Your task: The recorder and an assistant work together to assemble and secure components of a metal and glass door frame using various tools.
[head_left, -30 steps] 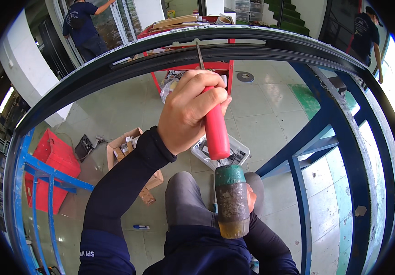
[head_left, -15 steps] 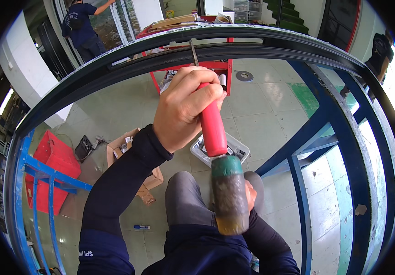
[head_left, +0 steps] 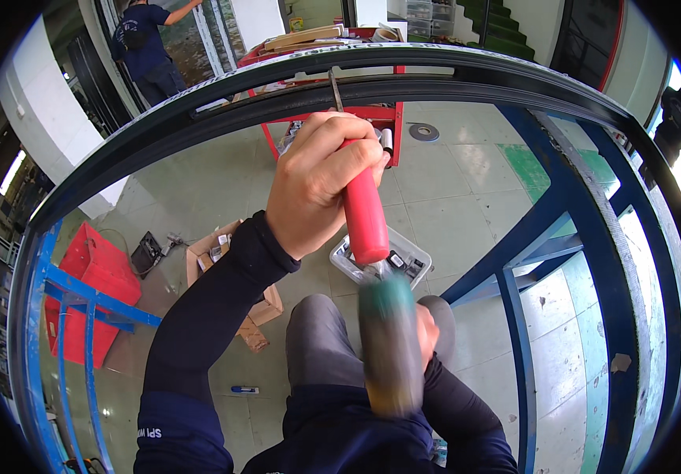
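Note:
My left hand (head_left: pixel 321 178) is wrapped round the handle of a red-handled chisel (head_left: pixel 363 213). Its thin metal blade points away from me, the tip at a slot in the black frame profile (head_left: pixel 277 101) that arches across the view. A mallet (head_left: pixel 392 347) with a green face and a yellowish face is smeared by motion just below the butt of the handle, a small gap between them. Behind the mallet head, my right hand (head_left: pixel 427 332) is partly hidden, its fingers closed round the mallet's handle, which hardly shows.
Blue metal stands (head_left: pixel 585 229) support the frame on both sides. Beyond it is a red cart (head_left: pixel 397 130). Below lie a grey parts tray (head_left: pixel 423 265), an opened cardboard box (head_left: pixel 194 261) and a red bin (head_left: pixel 92 276). One person (head_left: pixel 147 47) works at far left; another (head_left: pixel 675 122) is at far right.
The mallet head has drawn slightly back toward me, widening the gap to the chisel's butt, and is more blurred. My left hand stays at the frame. The person at far right has shifted.

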### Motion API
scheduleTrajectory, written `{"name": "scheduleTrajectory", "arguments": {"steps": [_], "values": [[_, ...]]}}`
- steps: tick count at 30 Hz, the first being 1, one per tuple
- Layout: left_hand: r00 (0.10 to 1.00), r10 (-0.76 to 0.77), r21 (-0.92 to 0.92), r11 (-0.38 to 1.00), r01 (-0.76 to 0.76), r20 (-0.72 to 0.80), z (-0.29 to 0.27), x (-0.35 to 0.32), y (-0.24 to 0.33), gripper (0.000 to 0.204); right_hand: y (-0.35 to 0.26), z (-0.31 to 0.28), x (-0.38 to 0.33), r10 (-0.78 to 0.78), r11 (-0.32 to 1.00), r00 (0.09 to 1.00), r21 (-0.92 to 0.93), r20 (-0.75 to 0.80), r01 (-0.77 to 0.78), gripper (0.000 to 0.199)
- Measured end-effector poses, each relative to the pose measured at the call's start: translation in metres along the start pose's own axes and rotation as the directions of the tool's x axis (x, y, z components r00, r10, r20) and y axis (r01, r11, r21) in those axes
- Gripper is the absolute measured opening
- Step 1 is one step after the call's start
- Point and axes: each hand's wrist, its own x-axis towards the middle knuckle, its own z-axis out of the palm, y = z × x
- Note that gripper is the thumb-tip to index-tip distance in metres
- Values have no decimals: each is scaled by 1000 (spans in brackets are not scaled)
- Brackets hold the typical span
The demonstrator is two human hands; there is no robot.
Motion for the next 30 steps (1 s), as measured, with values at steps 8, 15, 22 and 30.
{"name": "scheduleTrajectory", "arguments": {"steps": [8,15,22,30], "values": [[1000,-1,16,1000,1,-5,-1,1,1,25,9,3,-3,-68,979,998,196,18,63,22],[1000,-6,-5,1000,6,-2,3,3,5,25,0,1,-11,-251,941,965,217,-75,261,12],[1000,-14,5,1000,14,-1,3,-2,4,20,-14,16,-8,366,899,852,377,-373,-221,27],[996,49,46,998,-53,77,11,-7,12,23,3,-4,8,508,802,837,243,203,-545,65]]}}
